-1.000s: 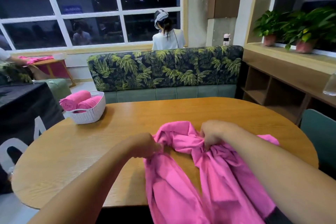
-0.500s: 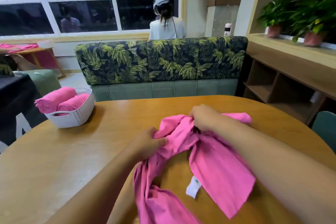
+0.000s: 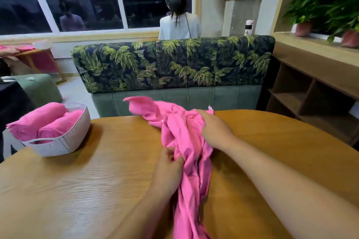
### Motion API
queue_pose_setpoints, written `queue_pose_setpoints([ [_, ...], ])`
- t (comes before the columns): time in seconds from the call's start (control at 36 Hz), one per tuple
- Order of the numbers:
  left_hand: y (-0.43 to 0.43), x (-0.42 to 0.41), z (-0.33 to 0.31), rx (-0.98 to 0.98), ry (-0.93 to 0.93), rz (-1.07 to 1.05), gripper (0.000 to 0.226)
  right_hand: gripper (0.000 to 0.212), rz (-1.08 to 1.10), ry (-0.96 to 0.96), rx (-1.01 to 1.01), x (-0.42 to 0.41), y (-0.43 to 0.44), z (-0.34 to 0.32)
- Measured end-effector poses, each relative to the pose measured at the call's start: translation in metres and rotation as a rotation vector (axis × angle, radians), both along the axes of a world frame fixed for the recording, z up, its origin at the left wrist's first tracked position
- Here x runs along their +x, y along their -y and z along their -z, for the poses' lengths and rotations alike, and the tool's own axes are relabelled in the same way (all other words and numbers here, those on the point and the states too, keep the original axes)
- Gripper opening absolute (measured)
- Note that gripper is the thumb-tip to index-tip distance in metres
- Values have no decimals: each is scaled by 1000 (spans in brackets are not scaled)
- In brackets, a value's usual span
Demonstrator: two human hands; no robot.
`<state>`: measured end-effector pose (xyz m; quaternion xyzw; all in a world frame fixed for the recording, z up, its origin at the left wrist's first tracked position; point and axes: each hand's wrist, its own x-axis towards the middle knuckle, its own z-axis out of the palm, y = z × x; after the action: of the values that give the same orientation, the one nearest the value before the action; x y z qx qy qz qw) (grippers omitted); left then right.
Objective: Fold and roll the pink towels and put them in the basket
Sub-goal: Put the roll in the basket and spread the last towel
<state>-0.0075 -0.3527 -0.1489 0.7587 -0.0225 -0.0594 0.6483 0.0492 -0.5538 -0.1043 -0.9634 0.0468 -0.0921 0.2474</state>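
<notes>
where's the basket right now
In the head view the white basket sits on the far left of the wooden table, holding two rolled pink towels, to the left of the left hand.

On my screen I saw a wooden table (image 3: pixel 87 190) with a rounded edge and a grained, light brown top. A white perforated basket (image 3: pixel 64 141) stood on it near the far left edge. A pink towel (image 3: pixel 186 137) lay bunched in a long crumpled strip down the middle, from the far edge toward the near side, its far end raised off the wood. Basket and towel were well apart.
</notes>
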Motion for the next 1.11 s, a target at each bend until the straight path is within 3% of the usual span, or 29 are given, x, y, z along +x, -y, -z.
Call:
queue_pose_setpoints([
  [0.17,-3,3,4,171,128,-66,8,50,145,35,99,-2,7,42],
  [0.36,-20,5,-8,282,193,-93,18,55,170,117,308,-9,13,55],
  [0.56,-76,18,-24,354,168,-237,17,57,279,207,234,-23,49,49],
  [0.69,-126,27,-24,570,131,-325,9,46,330,201,165,-39,68,46],
  [0.75,-131,27,-20,674,233,-352,19,41,309,188,171,-45,63,45],
  [0.83,-114,26,-14,829,441,-263,36,25,262,238,111,-57,41,39],
  [0.92,-82,15,-17,790,507,-18,28,15,197,244,40,-69,5,31],
  [1.03,-52,-1,-10,596,367,226,33,54,80,-55,40,-79,-33,32],
  [1.11,-55,6,16,842,429,304,57,79,48,-152,-113,-88,-32,48],
])
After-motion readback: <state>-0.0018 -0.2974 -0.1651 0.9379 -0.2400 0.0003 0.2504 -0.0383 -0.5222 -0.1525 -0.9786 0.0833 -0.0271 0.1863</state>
